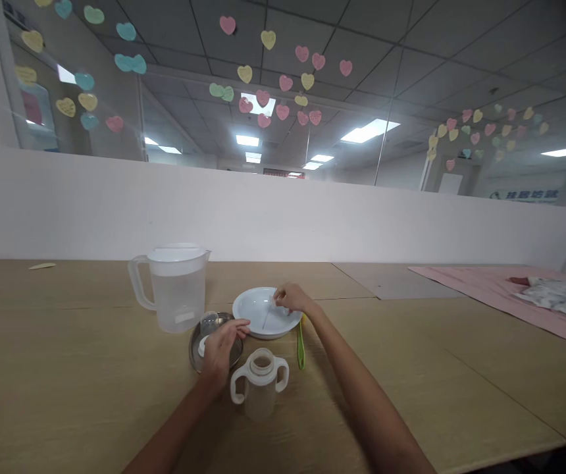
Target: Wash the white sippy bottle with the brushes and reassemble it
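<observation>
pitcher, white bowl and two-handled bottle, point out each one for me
Pitcher (178, 296): head view, on the middle of its clear body.
White bowl (250, 309): head view, on a bare part of its inside, toward the left.
Two-handled bottle (260, 397): head view, on its body, below the white collar.

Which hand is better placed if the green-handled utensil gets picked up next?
The right hand, probably: it is at the right side of the white bowl, close to the green-handled utensil. The left hand is farther away, over the metal dish.
</observation>
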A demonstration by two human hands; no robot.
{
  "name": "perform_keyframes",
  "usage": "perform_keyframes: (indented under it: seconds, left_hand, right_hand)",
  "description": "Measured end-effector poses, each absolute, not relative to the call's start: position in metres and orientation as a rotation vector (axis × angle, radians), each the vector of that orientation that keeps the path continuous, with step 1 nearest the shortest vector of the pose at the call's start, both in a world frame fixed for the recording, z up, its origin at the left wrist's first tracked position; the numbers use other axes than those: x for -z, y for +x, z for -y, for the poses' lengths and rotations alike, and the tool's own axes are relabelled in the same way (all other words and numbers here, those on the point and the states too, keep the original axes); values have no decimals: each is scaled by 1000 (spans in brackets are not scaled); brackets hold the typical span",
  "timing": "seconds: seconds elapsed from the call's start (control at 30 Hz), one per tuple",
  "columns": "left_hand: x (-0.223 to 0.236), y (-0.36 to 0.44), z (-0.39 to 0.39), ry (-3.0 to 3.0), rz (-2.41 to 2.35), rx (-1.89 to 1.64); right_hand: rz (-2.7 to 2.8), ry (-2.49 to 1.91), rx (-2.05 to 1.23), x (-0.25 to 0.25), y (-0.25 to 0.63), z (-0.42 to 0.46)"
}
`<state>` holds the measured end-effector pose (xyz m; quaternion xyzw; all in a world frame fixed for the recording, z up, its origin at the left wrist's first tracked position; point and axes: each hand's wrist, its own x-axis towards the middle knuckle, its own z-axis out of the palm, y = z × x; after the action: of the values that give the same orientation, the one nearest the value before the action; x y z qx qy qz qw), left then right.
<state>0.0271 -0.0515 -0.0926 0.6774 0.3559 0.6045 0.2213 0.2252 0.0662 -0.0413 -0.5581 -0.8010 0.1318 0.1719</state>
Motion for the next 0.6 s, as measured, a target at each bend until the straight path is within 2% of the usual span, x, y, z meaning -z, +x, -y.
perform_keyframes:
  seconds: [0.13, 0.27, 0.4, 0.53, 0.6]
  left_hand:
    - [101, 12, 64, 2409, -864, -1588]
    - [99, 16, 70, 2816, -797, -1452]
    - [96, 26, 76, 2899, -892, -1339]
    - [97, 27, 76, 2847, -1019, -1328]
    - [98, 26, 74, 2797, -1090, -1319]
  right_hand:
    - [2306, -1700, -248, 59, 212, -68]
    - [2408, -1663, -359, 60, 211, -66]
    - [2369, -1548, -450, 44, 225, -64]
    - [2184, -1423, -383, 15, 233, -53]
    - [2028, -1255, -464, -1, 231, -39]
